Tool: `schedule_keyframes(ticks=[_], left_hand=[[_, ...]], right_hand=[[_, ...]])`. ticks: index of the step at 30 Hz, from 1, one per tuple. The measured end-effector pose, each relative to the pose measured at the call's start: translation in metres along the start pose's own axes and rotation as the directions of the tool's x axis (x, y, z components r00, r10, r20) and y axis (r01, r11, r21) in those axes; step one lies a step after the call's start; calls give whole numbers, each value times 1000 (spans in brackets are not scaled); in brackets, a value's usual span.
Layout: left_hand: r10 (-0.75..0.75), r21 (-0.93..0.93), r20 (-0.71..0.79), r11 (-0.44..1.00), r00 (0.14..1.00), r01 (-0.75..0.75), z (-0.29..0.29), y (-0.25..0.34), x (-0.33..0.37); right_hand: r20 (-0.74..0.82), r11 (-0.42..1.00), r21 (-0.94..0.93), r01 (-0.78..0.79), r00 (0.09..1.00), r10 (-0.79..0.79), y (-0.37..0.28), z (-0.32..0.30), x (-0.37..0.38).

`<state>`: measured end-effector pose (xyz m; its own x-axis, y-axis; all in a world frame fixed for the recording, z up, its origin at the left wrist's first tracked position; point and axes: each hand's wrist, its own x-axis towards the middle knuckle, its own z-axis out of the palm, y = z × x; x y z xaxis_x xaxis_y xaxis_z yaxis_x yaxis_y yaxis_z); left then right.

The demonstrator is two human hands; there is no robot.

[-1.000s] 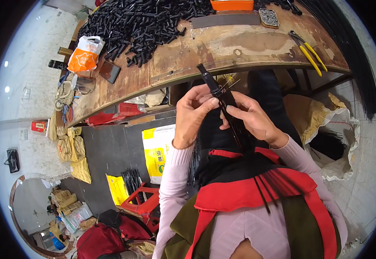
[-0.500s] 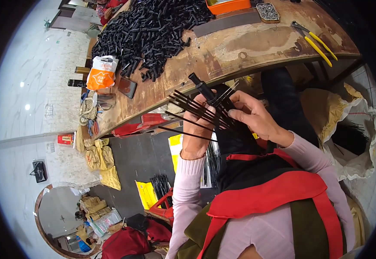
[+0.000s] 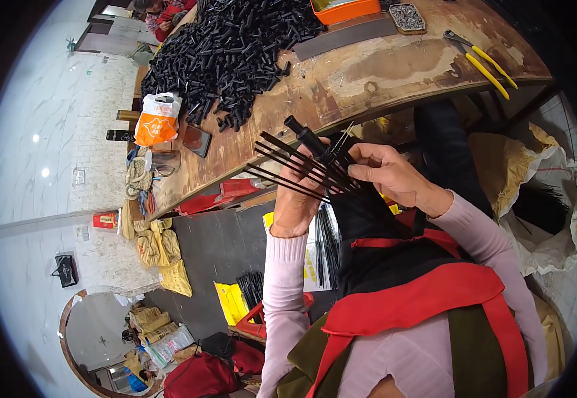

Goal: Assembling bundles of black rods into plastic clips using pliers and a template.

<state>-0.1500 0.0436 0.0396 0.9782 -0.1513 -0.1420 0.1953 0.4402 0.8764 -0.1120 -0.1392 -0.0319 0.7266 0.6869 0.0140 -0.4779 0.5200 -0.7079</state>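
My left hand is closed around a black tubular plastic hub, which looks like an umbrella runner, held tilted over my lap. Several thin black ribs fan out from it to the left across my fingers. On its right side, my right hand pinches with thumb and forefinger at the ribs by the collar; the exact piece between the fingertips is too small to tell. A thin pale wire sticks up beside the hub.
Across the wooden bench lie a heap of black plastic tubes, yellow-handled pliers, a tray of small metal bits and an orange box. An open sack stands at right. Black rods lie at lower left. Another person sits far left.
The lower ribs have swung up closer to the others on the left. Both hands stay at the hub and have shifted only slightly.
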Motion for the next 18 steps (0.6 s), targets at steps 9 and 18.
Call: schedule_keyframes(ticks=[9,18], left_hand=[[16,37,-10,999,1000,-16,0,0,2],[61,3,12,998,998,-61,2,-5,1]], right_hand=[[-69,986,-168,9,997,-21,-6,8,-1],[-59,997,-77,-9,998,5,-7,8,2]])
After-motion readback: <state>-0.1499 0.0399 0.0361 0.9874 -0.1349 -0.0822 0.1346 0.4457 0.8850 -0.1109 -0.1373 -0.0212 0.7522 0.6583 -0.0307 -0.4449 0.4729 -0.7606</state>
